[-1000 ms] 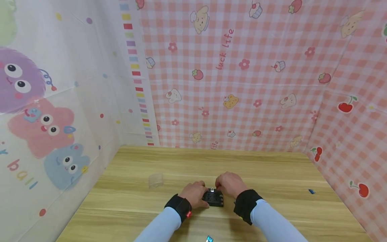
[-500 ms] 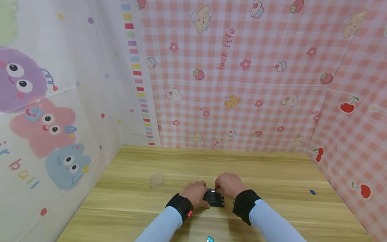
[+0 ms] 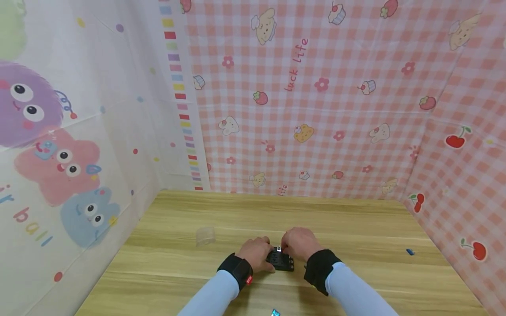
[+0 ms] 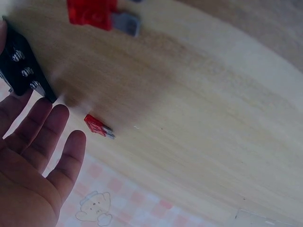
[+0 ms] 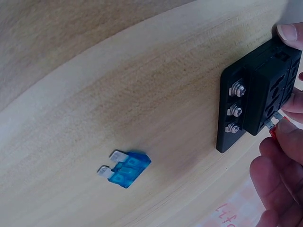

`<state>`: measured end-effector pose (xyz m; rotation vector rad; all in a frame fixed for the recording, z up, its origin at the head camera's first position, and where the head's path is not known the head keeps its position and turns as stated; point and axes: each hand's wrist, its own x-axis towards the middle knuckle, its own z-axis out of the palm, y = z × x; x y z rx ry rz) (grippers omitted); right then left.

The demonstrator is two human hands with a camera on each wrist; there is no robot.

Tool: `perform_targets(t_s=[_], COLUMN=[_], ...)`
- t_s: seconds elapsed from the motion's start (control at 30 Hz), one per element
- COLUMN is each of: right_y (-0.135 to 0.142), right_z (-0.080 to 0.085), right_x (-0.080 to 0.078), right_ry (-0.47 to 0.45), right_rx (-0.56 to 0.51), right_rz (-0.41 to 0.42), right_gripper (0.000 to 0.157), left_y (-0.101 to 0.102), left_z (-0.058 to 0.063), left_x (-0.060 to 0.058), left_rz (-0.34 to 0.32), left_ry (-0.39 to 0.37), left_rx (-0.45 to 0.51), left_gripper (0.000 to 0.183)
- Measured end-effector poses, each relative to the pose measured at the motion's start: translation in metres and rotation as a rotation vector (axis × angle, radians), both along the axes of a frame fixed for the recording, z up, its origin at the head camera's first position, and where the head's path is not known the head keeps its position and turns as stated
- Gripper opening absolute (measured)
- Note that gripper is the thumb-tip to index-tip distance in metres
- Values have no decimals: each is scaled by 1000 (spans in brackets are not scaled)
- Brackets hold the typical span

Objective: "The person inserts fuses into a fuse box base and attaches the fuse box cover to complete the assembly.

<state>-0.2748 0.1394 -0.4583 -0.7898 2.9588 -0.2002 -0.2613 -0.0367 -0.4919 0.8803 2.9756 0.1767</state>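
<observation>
My left hand (image 3: 254,254) grips a black fuse block (image 3: 281,260) on the wooden table, thumb on the near side and fingers on the far side. A row of screw terminals runs along the block's right side. Between thumb and finger, my right hand (image 3: 301,242) pinches a red blade fuse (image 5: 273,132). Its metal prongs point at the block's slotted top, right at its far corner in the right wrist view. One red blade fuse (image 4: 97,125) lies beyond the left fingertips in the left wrist view; another red blade fuse (image 4: 92,12) shows at the top edge.
A blue blade fuse (image 5: 128,169) lies on the table to the right. A small shiny blue item (image 3: 275,312) sits at the front edge of the head view. The clear plastic cover (image 3: 205,235) rests at the left. Patterned cloth walls (image 3: 316,105) surround the table.
My right hand has edged slightly left, closer to the fuse block. The left hand keeps its grip on the block, and the head view has shifted a little.
</observation>
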Motion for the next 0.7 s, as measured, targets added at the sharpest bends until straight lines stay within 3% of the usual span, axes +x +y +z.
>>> perform_targets(t_s=[0.23,0.7], right_y=[-1,-3], right_z=[-2,-5], right_x=[0,0], right_ry=[-27,2], right_rx=[4,22], right_rz=[-28,1], right_gripper=[5,7], left_y=[0,0], left_z=[1,0], left_x=[0,0], left_rz=[4,0], left_ry=[-2,21], left_rx=[2,-3], left_gripper=[48,48])
